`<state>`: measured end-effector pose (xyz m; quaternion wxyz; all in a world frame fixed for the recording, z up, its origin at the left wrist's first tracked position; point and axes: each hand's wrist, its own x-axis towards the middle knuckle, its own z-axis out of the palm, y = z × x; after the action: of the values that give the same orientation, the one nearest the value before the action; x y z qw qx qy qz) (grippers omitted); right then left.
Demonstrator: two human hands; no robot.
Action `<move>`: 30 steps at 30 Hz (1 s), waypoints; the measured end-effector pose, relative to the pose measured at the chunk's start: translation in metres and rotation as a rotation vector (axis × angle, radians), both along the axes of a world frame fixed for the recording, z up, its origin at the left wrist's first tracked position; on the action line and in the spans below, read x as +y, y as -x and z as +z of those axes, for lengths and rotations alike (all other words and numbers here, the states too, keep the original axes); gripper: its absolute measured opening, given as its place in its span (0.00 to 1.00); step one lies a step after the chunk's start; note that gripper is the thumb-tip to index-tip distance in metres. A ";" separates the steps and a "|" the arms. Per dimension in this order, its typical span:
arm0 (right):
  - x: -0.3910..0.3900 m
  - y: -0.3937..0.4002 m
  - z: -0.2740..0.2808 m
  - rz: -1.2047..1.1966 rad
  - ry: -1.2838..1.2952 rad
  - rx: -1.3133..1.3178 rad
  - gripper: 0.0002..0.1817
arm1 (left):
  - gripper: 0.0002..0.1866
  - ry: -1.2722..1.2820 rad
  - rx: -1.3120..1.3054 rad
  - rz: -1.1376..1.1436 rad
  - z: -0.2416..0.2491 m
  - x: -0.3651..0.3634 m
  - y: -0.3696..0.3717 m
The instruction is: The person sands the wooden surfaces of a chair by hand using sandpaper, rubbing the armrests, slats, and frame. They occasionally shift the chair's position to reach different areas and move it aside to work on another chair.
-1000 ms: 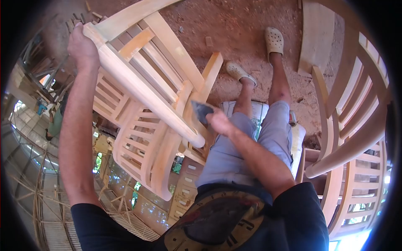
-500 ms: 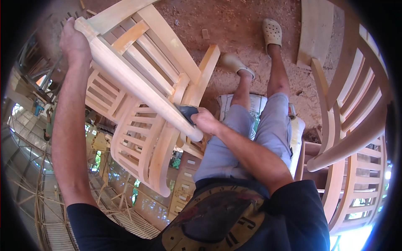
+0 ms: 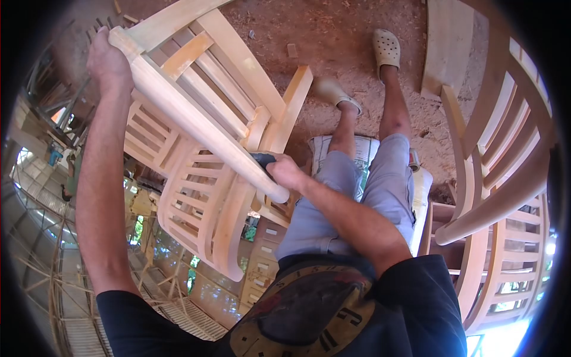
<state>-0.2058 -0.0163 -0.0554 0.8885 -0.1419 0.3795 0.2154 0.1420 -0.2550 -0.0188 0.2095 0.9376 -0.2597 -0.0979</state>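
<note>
A pale wooden chair with a slatted back leans across the left side. Its long rounded armrest [image 3: 196, 122] runs slantwise in front of me. At the upper end, my left hand [image 3: 110, 65] is closed around the armrest's tip. Nearer the lower end, my right hand [image 3: 286, 171] grips a dark piece, apparently sandpaper [image 3: 262, 159], and presses it against the armrest's side. Part of that sheet is hidden behind the armrest and my fingers.
Another slatted wooden chair [image 3: 511, 119] stands close on my right. A second slatted chair piece [image 3: 190, 202] is beyond the armrest. My legs rest over a white sack [image 3: 321, 146] on the reddish dirt floor [image 3: 333, 35]. A person [image 3: 70, 178] is far left.
My right hand has shifted slightly up and left along the armrest with the dark sheet, less of which shows now. My left hand keeps its hold at the upper end.
</note>
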 end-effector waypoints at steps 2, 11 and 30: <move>0.001 0.002 0.003 0.042 0.057 -0.022 0.28 | 0.26 0.008 0.019 0.016 0.001 0.000 0.003; 0.020 0.020 -0.028 -0.111 0.047 -0.051 0.32 | 0.25 -0.074 -0.002 -0.083 0.000 0.007 -0.016; -0.058 -0.029 0.011 -0.095 0.265 -0.192 0.36 | 0.25 -0.061 -0.017 -0.010 0.008 -0.002 0.007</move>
<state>-0.1771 -0.0739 -0.0447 0.9033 -0.2597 0.3243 0.1067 0.1354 -0.2566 -0.0108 0.1779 0.9430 -0.2632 -0.0987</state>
